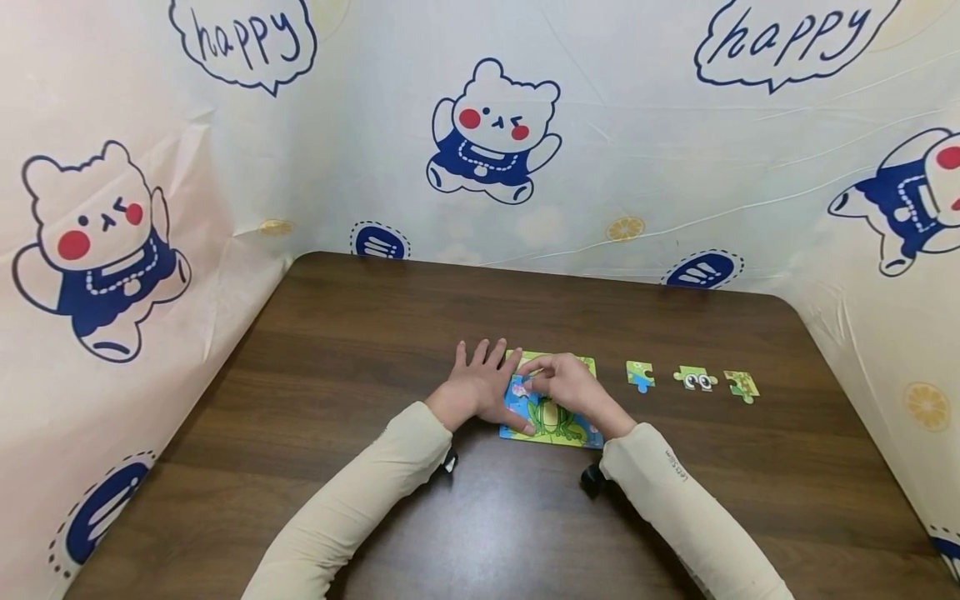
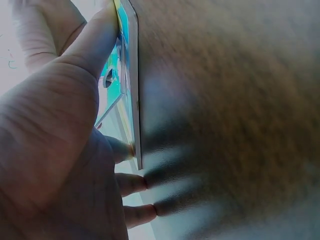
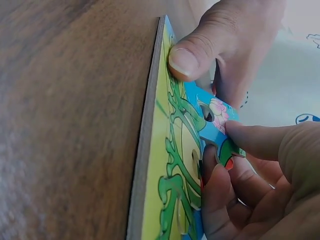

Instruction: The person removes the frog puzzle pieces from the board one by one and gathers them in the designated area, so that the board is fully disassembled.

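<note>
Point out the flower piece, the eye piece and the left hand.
Flower piece (image 3: 218,118): right wrist view, on its pink flower.
Eye piece (image 1: 696,378): head view, between its two printed eyes.
Left hand (image 1: 482,395): head view, on its back.

Right hand (image 1: 566,383) partly hides frog puzzle (image 1: 552,418); rightmost bear (image 1: 909,200) cut off.

Curtained booth: cartoon-print sheeting (image 1: 360,150) around three sides of brown table (image 1: 375,333).

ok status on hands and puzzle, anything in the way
Left hand, thumb on puzzle. Right hand pinches piece. Three loose pieces off right, not blocking.
</note>
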A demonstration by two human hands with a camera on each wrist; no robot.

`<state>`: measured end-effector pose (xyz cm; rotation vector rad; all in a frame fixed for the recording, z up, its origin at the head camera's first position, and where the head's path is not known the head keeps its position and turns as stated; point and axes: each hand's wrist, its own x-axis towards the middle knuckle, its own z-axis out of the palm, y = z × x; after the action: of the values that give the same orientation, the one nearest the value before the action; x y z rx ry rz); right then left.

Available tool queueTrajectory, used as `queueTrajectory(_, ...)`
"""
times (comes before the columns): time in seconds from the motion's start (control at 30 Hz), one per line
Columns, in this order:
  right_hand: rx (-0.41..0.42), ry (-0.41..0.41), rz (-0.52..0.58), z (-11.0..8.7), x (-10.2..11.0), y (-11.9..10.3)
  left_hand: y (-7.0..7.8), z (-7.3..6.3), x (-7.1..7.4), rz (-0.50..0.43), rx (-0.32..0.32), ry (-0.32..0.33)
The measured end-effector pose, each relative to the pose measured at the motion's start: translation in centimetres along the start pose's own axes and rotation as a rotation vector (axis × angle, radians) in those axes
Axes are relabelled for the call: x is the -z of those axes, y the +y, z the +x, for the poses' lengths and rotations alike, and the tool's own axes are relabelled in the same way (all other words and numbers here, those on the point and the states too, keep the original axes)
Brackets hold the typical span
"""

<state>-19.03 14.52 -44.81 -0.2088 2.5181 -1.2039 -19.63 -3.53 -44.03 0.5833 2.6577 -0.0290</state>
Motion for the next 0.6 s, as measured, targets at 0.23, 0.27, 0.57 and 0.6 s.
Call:
queueTrajectory(0.23, -0.016, 0.013, 0.085, 0.1, 0.4, 0.1, 0.0, 0.0, 0.1, 0.005, 0.007, -0.002)
queueTrajectory(0.27, -0.024, 0.014, 0.104, 0.1, 0.6, 0.1, 0.0, 0.0, 0.0, 0.005, 0.008, -0.004)
queueTrajectory(0.57, -0.101, -0.012, 0.287, -0.1, 2.6, -0.2, -0.2, 0.0, -0.1, -0.009, 0.005, -0.007)
queueTrajectory(0.6, -0.102, -0.015, 0.314, -0.1, 2.9, -0.2, -0.2, 0.0, -0.1, -0.01, 0.006, -0.008)
